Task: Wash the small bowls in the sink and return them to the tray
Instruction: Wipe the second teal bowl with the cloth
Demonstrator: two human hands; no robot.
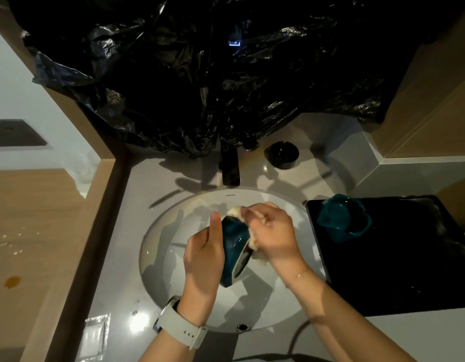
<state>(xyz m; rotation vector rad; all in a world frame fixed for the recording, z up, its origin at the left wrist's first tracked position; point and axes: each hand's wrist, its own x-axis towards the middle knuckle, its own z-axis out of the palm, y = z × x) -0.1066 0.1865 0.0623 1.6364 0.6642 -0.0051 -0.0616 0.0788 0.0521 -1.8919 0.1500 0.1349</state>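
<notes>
teal bowls [234, 246], black tray [398, 257], white sink [158, 246].

The round white sink basin [174, 257] looks like glossy ceramic. The dark teal small bowl [232, 246] has a shiny glazed surface. The black faucet [230, 165] is polished and reflective. The black plastic sheet [200, 74] is thin, crinkled and glossy. The grey countertop [121, 257] is smooth, the black rectangular tray [395, 270] matt.

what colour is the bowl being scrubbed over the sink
Dark teal bowl, seen in the head view.
</notes>
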